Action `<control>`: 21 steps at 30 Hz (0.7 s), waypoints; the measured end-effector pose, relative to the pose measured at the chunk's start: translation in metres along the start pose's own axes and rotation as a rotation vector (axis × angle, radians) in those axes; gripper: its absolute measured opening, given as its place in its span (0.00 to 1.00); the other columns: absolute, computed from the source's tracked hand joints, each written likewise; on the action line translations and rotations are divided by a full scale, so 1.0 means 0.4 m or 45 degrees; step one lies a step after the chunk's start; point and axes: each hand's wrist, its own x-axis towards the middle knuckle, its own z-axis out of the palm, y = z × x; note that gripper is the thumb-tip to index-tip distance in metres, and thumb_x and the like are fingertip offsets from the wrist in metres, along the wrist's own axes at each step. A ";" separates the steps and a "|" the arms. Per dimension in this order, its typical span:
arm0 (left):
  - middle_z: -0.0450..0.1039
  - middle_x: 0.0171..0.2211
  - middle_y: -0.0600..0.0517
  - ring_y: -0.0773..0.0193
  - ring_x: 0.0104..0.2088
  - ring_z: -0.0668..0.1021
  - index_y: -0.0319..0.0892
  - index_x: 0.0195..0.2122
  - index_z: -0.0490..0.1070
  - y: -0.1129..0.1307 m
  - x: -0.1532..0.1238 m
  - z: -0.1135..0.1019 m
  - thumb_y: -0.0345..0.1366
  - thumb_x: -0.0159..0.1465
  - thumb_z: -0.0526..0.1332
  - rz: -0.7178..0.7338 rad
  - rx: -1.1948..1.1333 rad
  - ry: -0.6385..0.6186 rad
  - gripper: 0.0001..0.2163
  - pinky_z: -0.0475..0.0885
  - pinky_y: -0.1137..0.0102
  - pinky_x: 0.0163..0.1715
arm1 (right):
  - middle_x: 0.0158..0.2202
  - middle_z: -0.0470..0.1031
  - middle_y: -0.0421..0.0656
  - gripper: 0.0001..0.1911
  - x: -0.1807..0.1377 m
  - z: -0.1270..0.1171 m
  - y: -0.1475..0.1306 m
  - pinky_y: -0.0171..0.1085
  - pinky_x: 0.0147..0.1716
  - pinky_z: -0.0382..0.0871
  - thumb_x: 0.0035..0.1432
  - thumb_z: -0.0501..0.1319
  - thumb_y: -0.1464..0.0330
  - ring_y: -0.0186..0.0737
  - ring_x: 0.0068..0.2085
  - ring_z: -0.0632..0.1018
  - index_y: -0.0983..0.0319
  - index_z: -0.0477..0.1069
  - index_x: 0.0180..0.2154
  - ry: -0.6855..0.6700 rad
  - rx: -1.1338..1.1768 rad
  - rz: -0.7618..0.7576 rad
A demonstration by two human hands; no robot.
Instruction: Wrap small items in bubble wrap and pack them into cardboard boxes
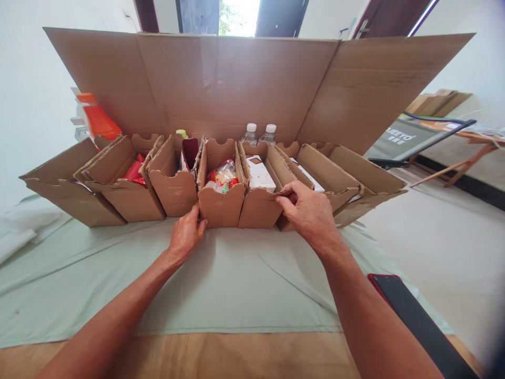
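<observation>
A row of open-topped cardboard boxes stands side by side on a pale green cloth (252,284). My left hand (185,231) is closed at the lower left corner of the middle cardboard box (220,208), its fingertips partly hidden in the gap beside it. That box holds a clear-and-red snack packet (224,176). With thumb and fingers, my right hand (307,210) grips the top front edge of the cardboard box (258,210) to the right of it, near the corner. Inside this one lies a white carton (259,173). Another white carton (310,176) shows in the box further right.
A tall cardboard panel (236,84) stands behind the row. Before it are an orange bottle (98,118) and two clear bottles with white caps (251,134). Red packaging (136,169) sits in a left box. A dark phone-like object (418,316) lies at right, near a folding chair (406,139).
</observation>
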 end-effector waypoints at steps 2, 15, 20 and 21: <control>0.83 0.42 0.41 0.44 0.44 0.84 0.39 0.61 0.67 0.006 0.004 0.000 0.31 0.67 0.59 -0.005 0.057 -0.003 0.20 0.74 0.60 0.42 | 0.33 0.82 0.43 0.05 0.006 0.003 0.002 0.41 0.36 0.65 0.60 0.62 0.67 0.48 0.36 0.80 0.58 0.75 0.38 0.000 -0.012 0.010; 0.83 0.36 0.40 0.45 0.39 0.85 0.40 0.58 0.70 0.009 0.033 0.026 0.34 0.68 0.58 -0.013 0.164 0.056 0.17 0.76 0.59 0.40 | 0.33 0.82 0.45 0.08 0.026 0.012 0.007 0.41 0.33 0.67 0.60 0.60 0.66 0.49 0.35 0.80 0.57 0.76 0.40 -0.001 -0.085 0.021; 0.83 0.37 0.46 0.52 0.35 0.84 0.40 0.66 0.62 -0.028 -0.042 0.008 0.33 0.67 0.58 0.128 0.046 0.047 0.25 0.76 0.62 0.39 | 0.34 0.83 0.42 0.26 -0.023 -0.018 -0.004 0.42 0.37 0.70 0.61 0.59 0.67 0.46 0.33 0.81 0.58 0.66 0.61 0.075 0.108 0.010; 0.83 0.36 0.48 0.54 0.35 0.84 0.41 0.65 0.63 -0.047 -0.071 -0.002 0.34 0.67 0.58 0.170 0.026 0.046 0.25 0.76 0.63 0.39 | 0.33 0.83 0.41 0.27 -0.039 -0.024 -0.011 0.42 0.38 0.71 0.62 0.59 0.66 0.46 0.32 0.81 0.59 0.65 0.63 0.120 0.165 -0.010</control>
